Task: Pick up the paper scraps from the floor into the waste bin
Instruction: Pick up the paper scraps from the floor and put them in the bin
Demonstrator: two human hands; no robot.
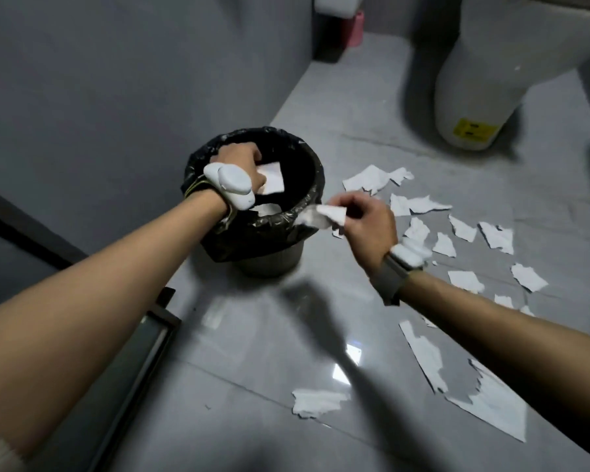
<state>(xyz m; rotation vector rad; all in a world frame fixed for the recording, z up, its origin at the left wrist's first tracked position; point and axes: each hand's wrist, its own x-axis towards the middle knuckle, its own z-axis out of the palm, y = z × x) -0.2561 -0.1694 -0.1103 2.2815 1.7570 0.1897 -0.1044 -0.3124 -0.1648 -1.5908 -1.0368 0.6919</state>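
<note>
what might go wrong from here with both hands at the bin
The right hand holds its scrap at the edge of the waste bin, not clearly over the opening, so a release now may drop it on the floor. The left hand presses on the black liner and could drag it off the rim.

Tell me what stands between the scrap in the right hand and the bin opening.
Nothing visible. The right hand holds a paper scrap beside the waste bin rim; the left hand, over the opening's far-left side, leaves the near side open.
</note>
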